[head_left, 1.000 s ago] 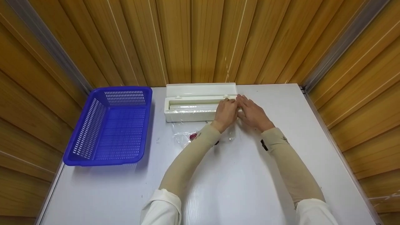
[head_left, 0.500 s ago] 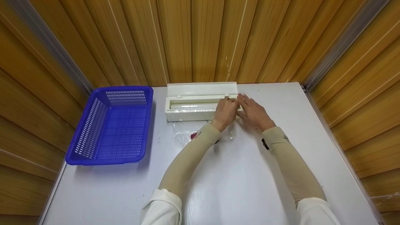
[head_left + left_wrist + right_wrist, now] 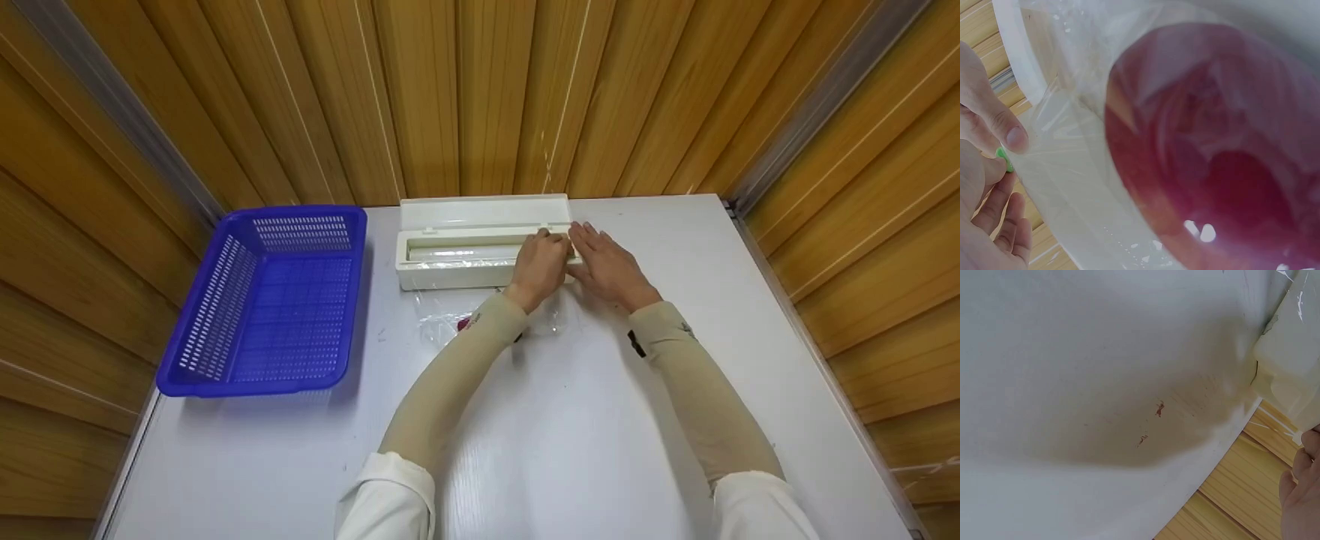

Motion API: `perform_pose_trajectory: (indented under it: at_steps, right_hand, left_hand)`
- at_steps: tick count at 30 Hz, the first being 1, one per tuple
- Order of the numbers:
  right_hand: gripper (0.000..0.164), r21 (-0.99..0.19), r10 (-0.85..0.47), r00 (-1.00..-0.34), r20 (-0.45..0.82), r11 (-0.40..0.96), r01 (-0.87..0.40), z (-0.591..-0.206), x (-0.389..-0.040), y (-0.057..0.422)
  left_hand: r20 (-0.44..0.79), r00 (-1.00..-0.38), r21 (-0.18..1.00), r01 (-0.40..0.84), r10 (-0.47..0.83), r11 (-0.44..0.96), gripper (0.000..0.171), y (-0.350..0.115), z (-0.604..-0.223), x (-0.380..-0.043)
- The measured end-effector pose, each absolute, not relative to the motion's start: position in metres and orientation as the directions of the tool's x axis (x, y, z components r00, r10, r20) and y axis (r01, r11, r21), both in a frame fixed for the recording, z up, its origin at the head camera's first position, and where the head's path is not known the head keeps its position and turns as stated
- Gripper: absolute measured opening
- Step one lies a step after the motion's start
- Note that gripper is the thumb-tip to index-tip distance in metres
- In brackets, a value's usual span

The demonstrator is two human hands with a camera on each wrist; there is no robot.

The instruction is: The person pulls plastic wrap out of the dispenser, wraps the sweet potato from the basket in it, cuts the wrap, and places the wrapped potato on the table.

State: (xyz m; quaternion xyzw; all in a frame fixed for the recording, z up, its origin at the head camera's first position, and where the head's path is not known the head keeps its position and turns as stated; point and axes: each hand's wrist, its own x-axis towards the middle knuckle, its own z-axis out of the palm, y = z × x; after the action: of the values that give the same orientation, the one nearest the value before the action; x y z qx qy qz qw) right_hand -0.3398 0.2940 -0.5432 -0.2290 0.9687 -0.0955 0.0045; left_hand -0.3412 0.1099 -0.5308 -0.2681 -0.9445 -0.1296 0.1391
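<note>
A white cling film dispenser stands at the back of the table, lid raised, with a roll inside. Clear cling film runs over its front edge and down to the table. My left hand is at the dispenser's right end, where its thumb and finger pinch a small green slider. Against the same end my right hand holds the dispenser, its thumb over the front edge and its fingers along the side. A glossy red rounded thing lies under the film, mostly hidden by my left forearm.
To the left is a blue plastic basket with perforated sides. Wood-patterned panels rise behind the white table and on both sides.
Both hands keep their places at the dispenser's right end. Their fingers have hardly moved, and the view has shifted only slightly.
</note>
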Motion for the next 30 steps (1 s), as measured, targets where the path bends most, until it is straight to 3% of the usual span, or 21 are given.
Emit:
perform_pose_trajectory:
  at_steps: [30]
  right_hand:
    - [0.085, -0.195, -0.451, -0.892, 0.02, 0.874, -0.446, -0.543, -0.341, 0.294]
  left_hand:
    - [0.373, -0.793, 0.18, 0.57, 0.481, 0.802, 0.017, 0.089, -0.532, -0.341]
